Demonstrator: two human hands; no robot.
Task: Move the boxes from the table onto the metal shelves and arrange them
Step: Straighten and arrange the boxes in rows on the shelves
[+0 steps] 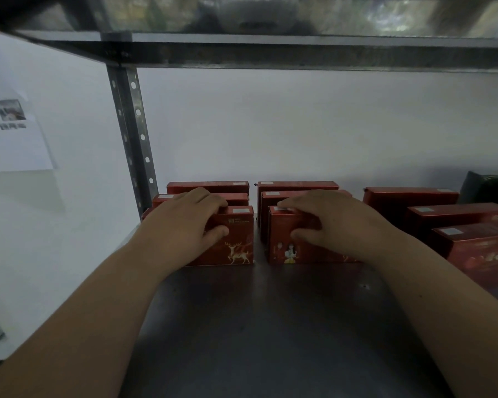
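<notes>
Red boxes stand upright in three rows on the dark metal shelf (270,326). My left hand (184,222) grips the top of the front box with a gold deer (239,245) in the left row, thumb on its face. My right hand (328,222) grips the front box with a small figure (285,248) in the middle row. Behind each held box stand two more red boxes (210,187) (296,185). The two held boxes sit side by side with a narrow gap between them.
A third row of red boxes (454,214) runs along the right, with a dark green package (489,191) behind it. A perforated metal upright (133,133) stands at the left, the upper shelf beam (270,53) overhead. A paper sheet (12,130) hangs on the left wall.
</notes>
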